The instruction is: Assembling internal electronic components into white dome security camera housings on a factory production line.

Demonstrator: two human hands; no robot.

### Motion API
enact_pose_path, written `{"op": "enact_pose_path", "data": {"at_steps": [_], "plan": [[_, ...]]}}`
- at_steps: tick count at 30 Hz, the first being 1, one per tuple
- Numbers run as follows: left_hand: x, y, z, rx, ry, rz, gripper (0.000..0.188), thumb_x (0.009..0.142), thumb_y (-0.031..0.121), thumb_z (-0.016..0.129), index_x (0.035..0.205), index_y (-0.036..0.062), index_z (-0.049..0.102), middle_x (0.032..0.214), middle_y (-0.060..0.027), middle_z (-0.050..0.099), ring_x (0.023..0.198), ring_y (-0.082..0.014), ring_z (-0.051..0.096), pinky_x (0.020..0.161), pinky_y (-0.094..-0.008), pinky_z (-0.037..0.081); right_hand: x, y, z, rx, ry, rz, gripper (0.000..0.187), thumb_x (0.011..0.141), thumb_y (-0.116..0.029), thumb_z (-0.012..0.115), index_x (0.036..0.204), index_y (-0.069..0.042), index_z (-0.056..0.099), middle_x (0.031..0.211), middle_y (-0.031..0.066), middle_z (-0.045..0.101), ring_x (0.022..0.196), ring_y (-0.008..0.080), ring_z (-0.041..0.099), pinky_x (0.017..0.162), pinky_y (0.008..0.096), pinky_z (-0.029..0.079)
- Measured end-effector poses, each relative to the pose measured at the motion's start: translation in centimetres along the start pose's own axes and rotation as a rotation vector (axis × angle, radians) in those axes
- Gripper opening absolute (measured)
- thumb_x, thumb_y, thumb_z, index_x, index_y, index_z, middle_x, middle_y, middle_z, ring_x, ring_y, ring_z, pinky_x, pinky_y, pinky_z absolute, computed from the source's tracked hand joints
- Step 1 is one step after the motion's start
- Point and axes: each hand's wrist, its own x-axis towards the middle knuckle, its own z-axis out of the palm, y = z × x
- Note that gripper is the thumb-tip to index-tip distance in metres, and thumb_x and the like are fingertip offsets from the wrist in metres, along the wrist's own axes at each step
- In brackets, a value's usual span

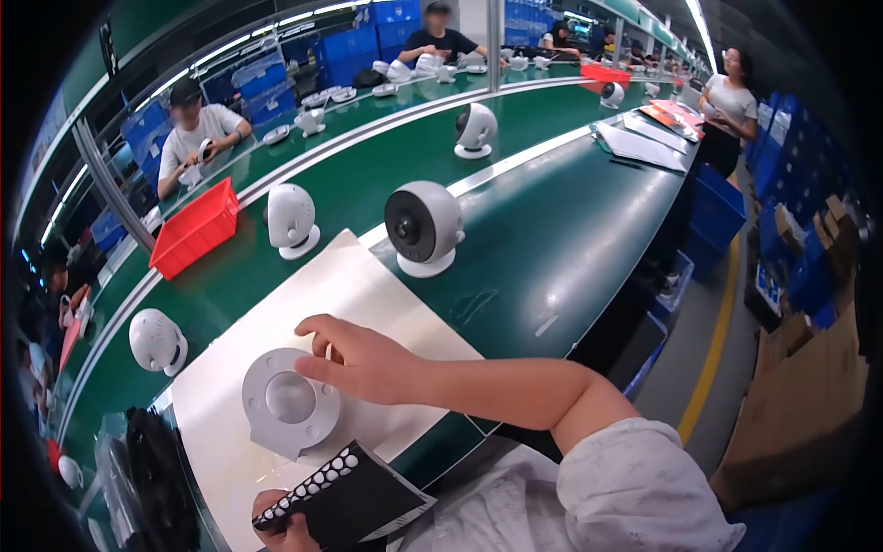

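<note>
No text, label, number or sign is legible. Any print on the white paper sheets [641,149] and orange sheets [674,117] on the green bench [552,267], or on the cardboard box [800,419], is too small or blurred to read.

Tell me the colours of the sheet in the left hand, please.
The sheet is mainly black, with round white dots along one edge; the head view shows it.
</note>
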Motion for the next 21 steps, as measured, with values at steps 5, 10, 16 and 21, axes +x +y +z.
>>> {"op": "enact_pose_path", "data": {"at_steps": [5, 10, 16, 21], "plan": [[-0.7, -2.2, 0.1, -0.204, 0.119, -0.007, 0.045, 0.075, 0.026, 0.064, 0.103, -0.0020, 0.044, 0.097, -0.0095, 0.050, 0.088, -0.0187, 0.051, 0.080, -0.0312, 0.043, -5.5, 2.6, 0.5, 0.083, 0.039, -0.366, 0.047, 0.079, -0.033, 0.059, 0.111, -0.004, 0.043, 0.103, 0.0072, 0.046, 0.092, 0.0176, 0.047, 0.078, 0.0292, 0.038], [-1.4, -1.1, 0.0, -0.281, 0.297, -0.291, 0.045, 0.077, 0.021, 0.061, 0.110, -0.0030, 0.041, 0.106, -0.0147, 0.049, 0.092, -0.0232, 0.052, 0.082, -0.0349, 0.043, -7.7, 3.6, 5.4, 0.273, -0.122, -0.327, 0.063, 0.072, -0.024, 0.068, 0.121, -0.010, 0.032, 0.110, 0.0065, 0.043, 0.099, 0.0163, 0.044, 0.088, 0.0279, 0.034], [0.2, 1.7, 3.6, -0.200, -0.029, -0.368, 0.048, 0.061, 0.010, 0.074, 0.099, 0.0034, 0.045, 0.094, -0.0051, 0.048, 0.088, -0.0141, 0.048, 0.080, -0.0281, 0.040, -8.2, 3.8, 5.2, 0.151, 0.126, -0.107, 0.039, 0.073, -0.010, 0.067, 0.105, -0.007, 0.045, 0.094, 0.0035, 0.051, 0.086, 0.0099, 0.049, 0.076, 0.0246, 0.040], [0.6, 2.8, 3.3, -0.078, -0.065, -0.513, 0.022, 0.067, 0.007, 0.069, 0.084, 0.0012, 0.055, 0.073, -0.0013, 0.058, 0.068, -0.0067, 0.052, 0.060, -0.0210, 0.043, -8.1, 3.8, 5.3, 0.257, 0.110, 0.101, 0.036, 0.071, -0.003, 0.066, 0.100, -0.003, 0.046, 0.093, 0.0059, 0.051, 0.087, 0.0145, 0.050, 0.078, 0.0271, 0.041]]}}
